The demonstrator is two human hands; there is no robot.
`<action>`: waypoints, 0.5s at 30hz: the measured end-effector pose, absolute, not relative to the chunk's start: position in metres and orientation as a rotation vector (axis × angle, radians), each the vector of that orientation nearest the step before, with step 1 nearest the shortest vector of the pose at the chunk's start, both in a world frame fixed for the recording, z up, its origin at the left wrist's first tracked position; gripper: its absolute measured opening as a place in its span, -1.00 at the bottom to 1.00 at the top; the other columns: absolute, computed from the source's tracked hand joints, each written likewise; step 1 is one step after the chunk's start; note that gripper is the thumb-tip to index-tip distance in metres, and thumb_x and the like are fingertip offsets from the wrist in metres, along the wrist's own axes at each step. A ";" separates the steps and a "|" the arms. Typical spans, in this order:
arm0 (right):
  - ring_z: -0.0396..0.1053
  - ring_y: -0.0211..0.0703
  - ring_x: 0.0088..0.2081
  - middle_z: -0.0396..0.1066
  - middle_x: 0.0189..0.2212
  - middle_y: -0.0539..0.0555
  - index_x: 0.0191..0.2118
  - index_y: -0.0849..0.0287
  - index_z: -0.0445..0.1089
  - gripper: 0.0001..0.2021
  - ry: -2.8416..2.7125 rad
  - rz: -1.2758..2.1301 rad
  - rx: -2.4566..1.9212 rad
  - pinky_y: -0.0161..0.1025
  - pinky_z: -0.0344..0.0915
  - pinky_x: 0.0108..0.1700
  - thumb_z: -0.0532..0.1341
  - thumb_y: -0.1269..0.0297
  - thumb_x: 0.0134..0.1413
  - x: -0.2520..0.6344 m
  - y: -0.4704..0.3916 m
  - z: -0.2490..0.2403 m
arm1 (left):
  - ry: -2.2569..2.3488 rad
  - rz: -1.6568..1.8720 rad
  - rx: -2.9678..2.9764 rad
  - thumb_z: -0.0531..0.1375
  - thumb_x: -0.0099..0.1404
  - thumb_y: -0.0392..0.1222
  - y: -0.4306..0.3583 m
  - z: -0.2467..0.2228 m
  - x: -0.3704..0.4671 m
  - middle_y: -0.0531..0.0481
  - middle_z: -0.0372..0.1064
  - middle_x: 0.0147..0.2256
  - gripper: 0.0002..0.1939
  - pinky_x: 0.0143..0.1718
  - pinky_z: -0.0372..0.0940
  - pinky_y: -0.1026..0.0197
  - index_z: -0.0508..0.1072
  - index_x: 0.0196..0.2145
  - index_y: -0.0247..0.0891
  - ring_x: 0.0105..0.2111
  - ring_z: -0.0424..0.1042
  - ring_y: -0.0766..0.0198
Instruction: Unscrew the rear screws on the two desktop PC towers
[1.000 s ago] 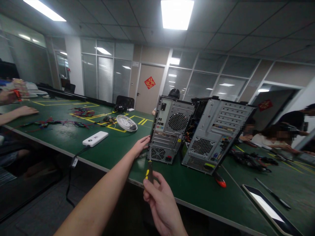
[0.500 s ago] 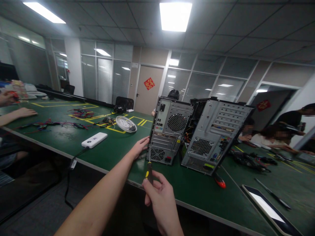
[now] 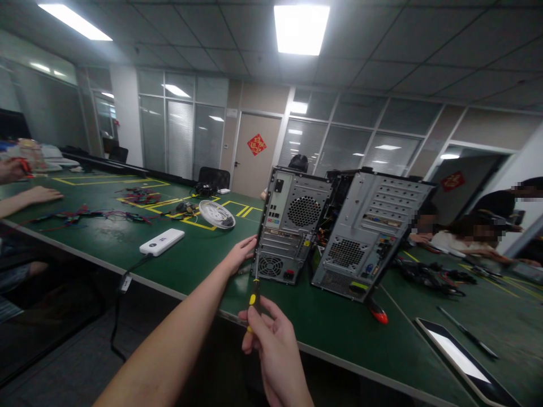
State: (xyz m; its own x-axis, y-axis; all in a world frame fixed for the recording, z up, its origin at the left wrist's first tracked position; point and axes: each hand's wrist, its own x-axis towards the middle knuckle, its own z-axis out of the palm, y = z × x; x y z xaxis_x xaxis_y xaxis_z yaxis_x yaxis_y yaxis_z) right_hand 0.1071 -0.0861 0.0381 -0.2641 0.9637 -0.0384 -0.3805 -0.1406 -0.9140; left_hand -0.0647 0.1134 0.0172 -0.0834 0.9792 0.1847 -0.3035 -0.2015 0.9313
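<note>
My right hand is closed on a black-and-yellow screwdriver, its shaft pointing up to the lower left edge of a computer case. The case stands upright with its rear panel of vents and ports facing me. My left hand lies with fingers stretched out against the left side of that case; part of its fingertips is hidden behind the edge. A second computer case stands just to the right, also back towards me and looking tilted.
The green table holds a white power bank with a cable, a white basket-like dish, a red-tipped handle, a tablet, a thin dark tool and black cables. Co-workers sit left and right.
My right hand and the screwdriver handle have shifted slightly left, and the fingers have changed their hold on the handle. My left hand and both cases stay in place.
</note>
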 end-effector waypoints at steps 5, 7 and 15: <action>0.32 -0.34 -0.58 0.61 -0.27 0.22 0.11 0.30 0.40 -0.30 -0.973 1.661 -0.784 -0.34 0.18 -0.50 0.53 -0.01 -0.07 0.107 -0.088 0.037 | 0.942 1.533 1.085 0.41 0.13 0.22 0.114 0.015 -0.065 -0.12 0.42 0.22 -0.31 0.18 0.31 -0.01 0.53 0.15 -0.11 0.25 0.32 -0.02; 0.32 -0.35 -0.58 0.61 -0.26 0.23 0.07 0.30 0.42 -0.35 -0.958 1.680 -0.767 -0.34 0.17 -0.50 0.52 0.01 -0.06 0.107 -0.088 0.038 | 0.942 1.535 1.093 0.41 0.14 0.22 0.114 0.015 -0.065 -0.10 0.42 0.22 -0.33 0.18 0.31 -0.01 0.54 0.14 -0.09 0.25 0.31 -0.01; 0.09 -0.45 -0.65 0.51 -0.43 0.00 0.10 0.17 0.32 -0.40 -1.030 1.584 -0.872 -0.41 -0.05 -0.59 0.46 0.07 -0.02 0.107 -0.078 0.032 | 0.895 1.540 1.096 0.42 0.12 0.22 0.117 0.013 -0.066 -0.13 0.41 0.22 -0.32 0.14 0.33 0.01 0.54 0.13 -0.11 0.23 0.35 -0.01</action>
